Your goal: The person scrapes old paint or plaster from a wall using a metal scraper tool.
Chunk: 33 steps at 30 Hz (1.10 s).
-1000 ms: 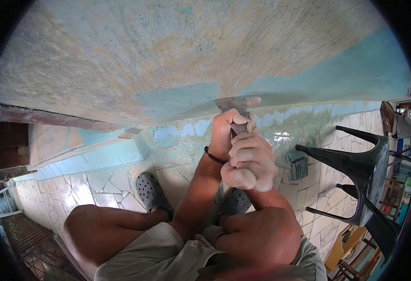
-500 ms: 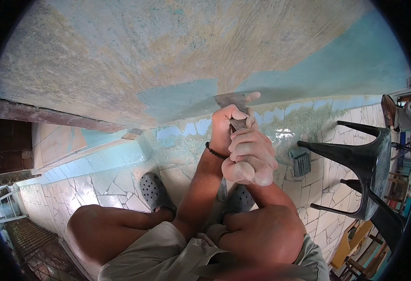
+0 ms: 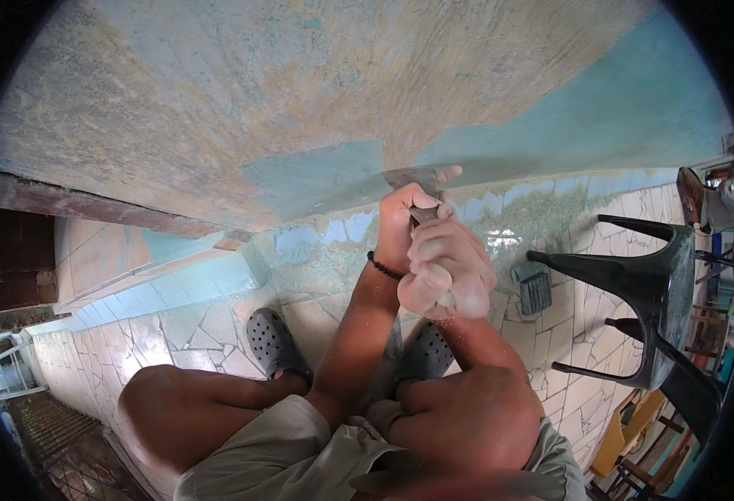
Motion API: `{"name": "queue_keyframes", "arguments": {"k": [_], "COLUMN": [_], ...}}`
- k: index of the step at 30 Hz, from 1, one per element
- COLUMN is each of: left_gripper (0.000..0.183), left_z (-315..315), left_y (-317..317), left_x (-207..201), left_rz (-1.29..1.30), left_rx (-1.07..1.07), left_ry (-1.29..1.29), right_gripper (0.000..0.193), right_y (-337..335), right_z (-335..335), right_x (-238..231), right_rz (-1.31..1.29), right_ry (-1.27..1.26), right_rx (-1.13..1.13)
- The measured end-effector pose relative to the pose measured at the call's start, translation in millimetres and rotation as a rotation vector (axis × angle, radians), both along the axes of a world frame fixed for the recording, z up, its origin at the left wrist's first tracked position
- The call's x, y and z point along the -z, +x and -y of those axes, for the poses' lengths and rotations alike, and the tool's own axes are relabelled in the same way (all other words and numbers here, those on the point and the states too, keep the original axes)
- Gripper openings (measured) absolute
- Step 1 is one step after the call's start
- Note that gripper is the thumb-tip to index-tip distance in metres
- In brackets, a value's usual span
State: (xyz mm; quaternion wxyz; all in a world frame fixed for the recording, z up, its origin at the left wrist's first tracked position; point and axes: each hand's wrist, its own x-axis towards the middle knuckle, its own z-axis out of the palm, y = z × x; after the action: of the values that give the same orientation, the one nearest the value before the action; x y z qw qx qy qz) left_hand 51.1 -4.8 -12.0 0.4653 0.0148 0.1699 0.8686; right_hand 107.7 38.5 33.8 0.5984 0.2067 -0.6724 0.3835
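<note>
Both of my hands are closed on a flat metal scraper (image 3: 410, 177), whose wide grey blade meets the low part of the wall (image 3: 317, 179). My left hand (image 3: 398, 219), with a dark beaded bracelet at the wrist, grips close behind the blade. Just to its right, my right hand (image 3: 450, 263) wraps round the handle, which its fingers mostly hide. This hand looks pale, either dusty or thinly gloved; I cannot tell which. A turquoise paint patch lies around the blade, and rough, bared wall spreads above it. One fingertip sticks out beside the blade's right end.
Paint flakes and dust cover the floor strip (image 3: 333, 263) along the wall. A grey-green ridged block (image 3: 534, 288) lies on the tiles to the right, near a black plastic chair (image 3: 642, 275) on its side. My clog (image 3: 276, 342) stands left of my forearms. A step (image 3: 191, 271) juts out left.
My right hand has turned and shifted slightly at the handle. The blade stays at nearly the same spot on the wall, and my left hand keeps its grip.
</note>
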Motion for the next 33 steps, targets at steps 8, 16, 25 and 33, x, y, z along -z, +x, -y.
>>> {"name": "queue_keyframes", "arguments": {"k": [8,16,25,33], "left_gripper": [0.056,0.054,0.054,0.057], "left_z": [-4.4,-11.8,-13.1,-5.5], "left_y": [-0.3,-2.3,-4.1,-2.5], "left_x": [3.7,19.6,36.3,23.1], "left_rz": [0.097,0.227,0.206,0.069], "left_rx": [0.027,0.043,0.080,0.054], "left_ry": [0.027,0.024,0.111,-0.002], "right_gripper": [0.024,0.018,0.023,0.020], "right_y": [0.9,-5.6,-4.1,3.8], "right_z": [-7.1,-14.8,-14.2,-16.0], "right_x": [9.1,20.9,26.0,26.4], "right_rz": [0.070,0.093,0.212,0.095], "right_ry": [0.020,-0.055,0.001,-0.015], "right_rx": [0.013,0.020,0.024,-0.123]}}
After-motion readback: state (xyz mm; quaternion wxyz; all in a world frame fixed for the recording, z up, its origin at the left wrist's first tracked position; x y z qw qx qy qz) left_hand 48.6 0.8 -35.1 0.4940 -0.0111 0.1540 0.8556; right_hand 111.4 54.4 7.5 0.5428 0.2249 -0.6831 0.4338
